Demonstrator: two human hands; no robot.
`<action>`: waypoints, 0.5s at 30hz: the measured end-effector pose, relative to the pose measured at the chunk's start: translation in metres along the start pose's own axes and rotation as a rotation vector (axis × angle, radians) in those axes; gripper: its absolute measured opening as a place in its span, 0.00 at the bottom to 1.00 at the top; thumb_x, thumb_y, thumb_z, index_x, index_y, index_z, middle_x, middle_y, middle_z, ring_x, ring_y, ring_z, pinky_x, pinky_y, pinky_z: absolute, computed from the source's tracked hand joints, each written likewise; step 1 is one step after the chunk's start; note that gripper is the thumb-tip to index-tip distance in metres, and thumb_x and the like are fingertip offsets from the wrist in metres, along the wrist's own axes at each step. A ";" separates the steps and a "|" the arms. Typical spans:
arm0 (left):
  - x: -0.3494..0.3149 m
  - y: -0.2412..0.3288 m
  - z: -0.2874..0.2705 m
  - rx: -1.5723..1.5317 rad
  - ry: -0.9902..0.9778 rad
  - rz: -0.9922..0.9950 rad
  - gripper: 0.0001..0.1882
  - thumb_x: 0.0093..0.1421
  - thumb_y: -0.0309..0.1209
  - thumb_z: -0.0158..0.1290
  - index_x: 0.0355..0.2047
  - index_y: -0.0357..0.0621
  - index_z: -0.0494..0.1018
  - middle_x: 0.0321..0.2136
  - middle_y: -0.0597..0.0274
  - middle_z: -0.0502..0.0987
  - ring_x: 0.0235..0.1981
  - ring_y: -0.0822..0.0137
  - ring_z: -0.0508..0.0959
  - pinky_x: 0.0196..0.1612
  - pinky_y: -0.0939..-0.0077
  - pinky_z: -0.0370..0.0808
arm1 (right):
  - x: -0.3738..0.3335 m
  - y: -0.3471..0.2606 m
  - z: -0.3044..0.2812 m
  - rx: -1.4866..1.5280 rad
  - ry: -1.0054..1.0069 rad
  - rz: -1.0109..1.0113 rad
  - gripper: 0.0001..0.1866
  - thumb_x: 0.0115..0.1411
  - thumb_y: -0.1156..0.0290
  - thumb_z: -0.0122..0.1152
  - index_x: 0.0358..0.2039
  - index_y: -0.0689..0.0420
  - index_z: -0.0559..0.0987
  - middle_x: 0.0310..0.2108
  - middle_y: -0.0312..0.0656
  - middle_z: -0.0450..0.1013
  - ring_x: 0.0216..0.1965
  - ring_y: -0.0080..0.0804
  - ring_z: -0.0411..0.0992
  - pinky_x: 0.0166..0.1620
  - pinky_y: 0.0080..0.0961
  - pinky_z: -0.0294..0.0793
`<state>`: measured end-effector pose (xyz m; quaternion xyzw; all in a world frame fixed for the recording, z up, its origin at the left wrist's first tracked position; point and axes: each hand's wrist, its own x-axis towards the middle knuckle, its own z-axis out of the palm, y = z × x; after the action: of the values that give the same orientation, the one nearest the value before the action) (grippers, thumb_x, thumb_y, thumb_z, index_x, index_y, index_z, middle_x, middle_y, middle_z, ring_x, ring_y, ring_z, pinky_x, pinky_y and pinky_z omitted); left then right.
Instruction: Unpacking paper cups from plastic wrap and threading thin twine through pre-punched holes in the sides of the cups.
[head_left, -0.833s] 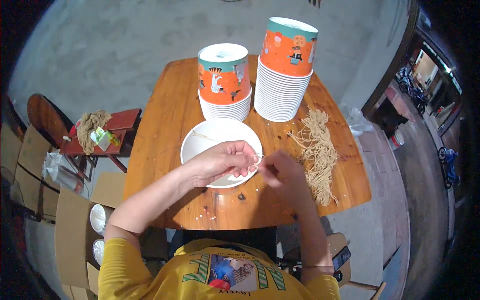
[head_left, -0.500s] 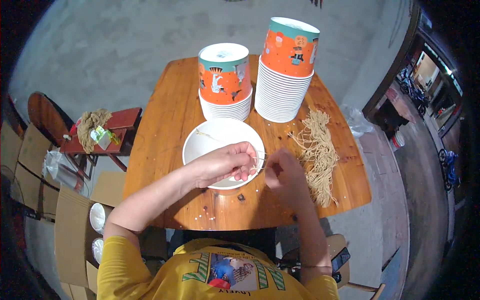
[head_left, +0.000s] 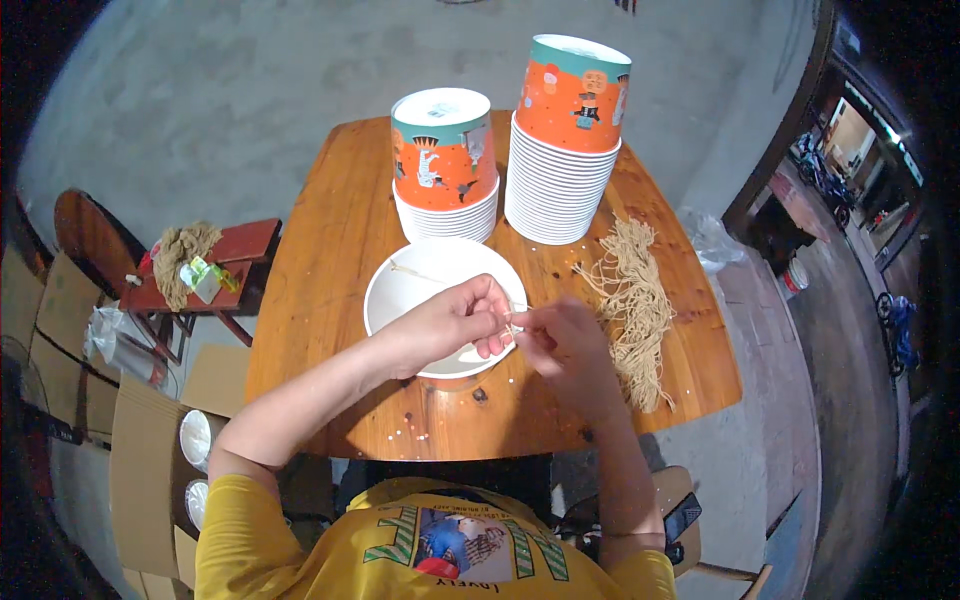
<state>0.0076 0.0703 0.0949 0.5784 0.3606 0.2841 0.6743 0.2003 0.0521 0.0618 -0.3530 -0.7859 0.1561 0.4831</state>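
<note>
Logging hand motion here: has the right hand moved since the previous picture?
Yes, slightly left: the right hand now overlaps the right edge of the white bowl; before, it was just outside.

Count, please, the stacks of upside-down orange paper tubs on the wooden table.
2: the shorter orange-green paper-tub stack behind the round white-lined tub, and, right of that stack, the taller matching stack.
</note>
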 end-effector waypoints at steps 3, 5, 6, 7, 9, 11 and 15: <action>0.000 0.000 0.002 0.036 -0.021 0.070 0.04 0.64 0.28 0.46 0.35 0.41 0.63 0.27 0.66 0.73 0.27 0.77 0.71 0.33 0.84 0.69 | 0.000 0.003 0.000 -0.011 0.021 -0.038 0.10 0.47 0.82 0.61 0.30 0.58 0.75 0.25 0.38 0.66 0.24 0.27 0.66 0.27 0.21 0.67; 0.000 0.002 0.006 0.059 -0.010 0.071 0.03 0.60 0.23 0.45 0.34 0.41 0.63 0.25 0.67 0.71 0.27 0.78 0.71 0.33 0.83 0.70 | 0.001 0.001 0.000 -0.041 0.025 -0.057 0.10 0.46 0.82 0.61 0.29 0.58 0.74 0.25 0.38 0.65 0.23 0.27 0.66 0.27 0.22 0.66; 0.001 0.001 0.006 0.060 -0.011 0.071 0.03 0.60 0.23 0.45 0.34 0.41 0.63 0.25 0.67 0.71 0.27 0.78 0.71 0.33 0.83 0.70 | 0.003 -0.003 0.000 -0.032 0.025 -0.027 0.10 0.45 0.83 0.61 0.29 0.58 0.73 0.24 0.38 0.64 0.23 0.27 0.65 0.26 0.23 0.65; 0.001 0.001 0.007 0.067 -0.018 0.069 0.02 0.60 0.23 0.45 0.34 0.41 0.63 0.25 0.67 0.70 0.27 0.78 0.71 0.33 0.84 0.70 | 0.003 -0.006 0.000 -0.022 0.024 0.004 0.10 0.44 0.84 0.60 0.28 0.58 0.72 0.23 0.38 0.63 0.22 0.27 0.64 0.25 0.23 0.65; 0.001 0.002 0.007 0.076 -0.025 0.070 0.02 0.60 0.23 0.45 0.33 0.42 0.63 0.25 0.68 0.70 0.27 0.79 0.71 0.33 0.84 0.70 | 0.003 -0.007 -0.002 -0.017 0.024 0.047 0.11 0.43 0.84 0.59 0.27 0.58 0.71 0.23 0.38 0.63 0.22 0.27 0.64 0.25 0.23 0.64; 0.001 -0.001 0.004 0.091 -0.049 0.047 0.05 0.65 0.30 0.44 0.34 0.43 0.63 0.27 0.68 0.72 0.27 0.78 0.70 0.33 0.84 0.69 | 0.003 -0.008 -0.003 -0.011 0.024 0.092 0.11 0.42 0.85 0.59 0.27 0.58 0.70 0.24 0.38 0.62 0.22 0.27 0.64 0.25 0.23 0.64; 0.003 -0.001 0.003 0.047 -0.033 0.045 0.04 0.59 0.24 0.46 0.34 0.41 0.64 0.27 0.68 0.70 0.28 0.79 0.70 0.33 0.85 0.69 | 0.002 -0.005 -0.002 0.129 0.035 0.089 0.08 0.48 0.83 0.56 0.27 0.57 0.70 0.24 0.35 0.61 0.22 0.22 0.62 0.25 0.19 0.61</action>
<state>0.0120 0.0706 0.0936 0.6065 0.3429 0.2813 0.6599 0.1996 0.0498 0.0675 -0.3584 -0.7492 0.2215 0.5110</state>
